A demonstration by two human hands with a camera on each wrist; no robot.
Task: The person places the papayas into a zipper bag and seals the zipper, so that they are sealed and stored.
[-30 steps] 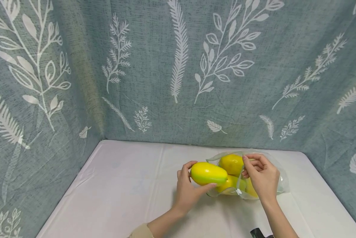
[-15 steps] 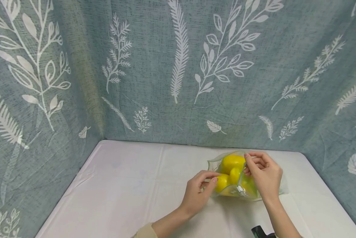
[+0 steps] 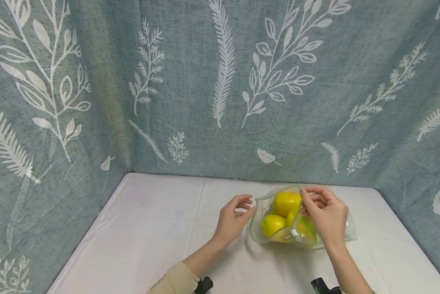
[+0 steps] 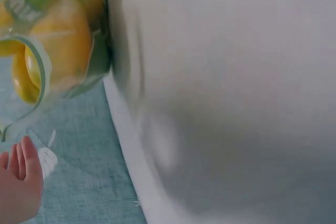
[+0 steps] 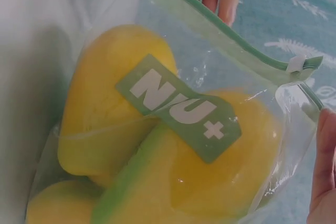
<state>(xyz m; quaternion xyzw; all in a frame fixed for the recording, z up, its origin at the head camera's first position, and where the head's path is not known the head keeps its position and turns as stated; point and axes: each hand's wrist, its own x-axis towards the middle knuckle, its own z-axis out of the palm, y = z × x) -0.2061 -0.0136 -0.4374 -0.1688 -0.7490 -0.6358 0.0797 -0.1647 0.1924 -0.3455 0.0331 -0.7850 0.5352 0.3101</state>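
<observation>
A clear zip bag [image 3: 284,235] with a green rim lies on its side at the right of the table, its mouth facing left and gaping. Several yellow fruits [image 3: 287,203], some tinged green and mango-like, are bunched inside it. My right hand [image 3: 328,216] pinches the upper rim between thumb and fingertips. Beside the mouth's left edge is my left hand [image 3: 233,220], fingers loosely bent and holding nothing, thumb tip right at the rim. In the right wrist view a white slider [image 5: 296,63] sits at one end of the green zip, and a green label [image 5: 178,108] shows on the bag.
A white cloth covers the table [image 3: 161,228]. Blue-green curtains [image 3: 190,90] with white leaf prints stand behind and at both sides. Black parts [image 3: 204,285] show near each forearm at the bottom edge of the head view.
The yellow-green fruit in my left hand has gone into the bag and been let go. My left hand has then drawn back left to the bag's edge. My right hand keeps its pinch.
</observation>
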